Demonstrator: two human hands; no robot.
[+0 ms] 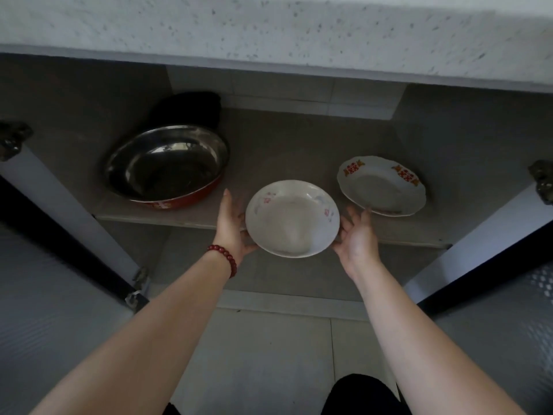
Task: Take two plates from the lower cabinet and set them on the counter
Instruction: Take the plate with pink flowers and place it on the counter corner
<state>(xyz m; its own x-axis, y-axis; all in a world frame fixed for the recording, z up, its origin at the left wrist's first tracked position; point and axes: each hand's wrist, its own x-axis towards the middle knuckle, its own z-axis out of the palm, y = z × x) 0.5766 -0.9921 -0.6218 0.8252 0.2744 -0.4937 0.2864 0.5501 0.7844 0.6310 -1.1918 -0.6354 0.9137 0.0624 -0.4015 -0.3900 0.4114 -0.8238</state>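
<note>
A white deep plate with faint pink flowers (292,218) is held at the front edge of the cabinet shelf (167,218). My left hand (232,227) cups its left rim, and my right hand (357,235) is against its right rim with fingers spread. A second white plate with red and gold marks (381,185) lies on the shelf to the right, just beyond my right fingertips. The speckled counter (269,28) runs above the cabinet.
A large metal basin with a red outside (166,166) sits on the shelf's left, a dark object (187,107) behind it. Both cabinet doors (54,295) (493,310) stand open at either side. Tiled floor lies below.
</note>
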